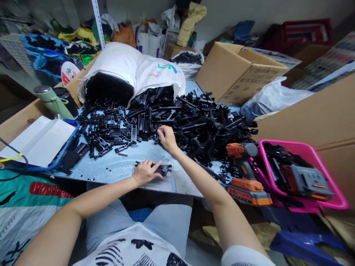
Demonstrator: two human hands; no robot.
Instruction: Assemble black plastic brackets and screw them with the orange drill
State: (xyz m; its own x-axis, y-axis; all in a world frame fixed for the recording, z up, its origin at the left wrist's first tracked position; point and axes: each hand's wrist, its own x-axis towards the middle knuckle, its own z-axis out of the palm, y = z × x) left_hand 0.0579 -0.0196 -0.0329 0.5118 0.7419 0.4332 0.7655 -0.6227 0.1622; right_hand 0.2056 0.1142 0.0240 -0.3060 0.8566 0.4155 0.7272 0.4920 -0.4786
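Note:
My left hand [144, 173], with a ring on one finger, lies over a black plastic part [165, 170] near the table's front edge. Its fingers press and hold that part against the tabletop, covering much of it. Farther forward, my right hand [168, 139] is at the near edge of a heap of long black plastic parts [194, 122]. Its fingers are curled together, and whatever is between them is hidden. Left of that hand lie smaller black plastic parts [111, 125] in a loose spread on the blue tabletop [122, 166].
Two white sacks [116, 62] spill black parts at the back. An orange cordless drill [244, 173] stands at right beside a pink basket [305, 151]. A cardboard box [233, 70] is behind. Left are a green bottle [51, 99] and a blue tray [62, 151] with paper.

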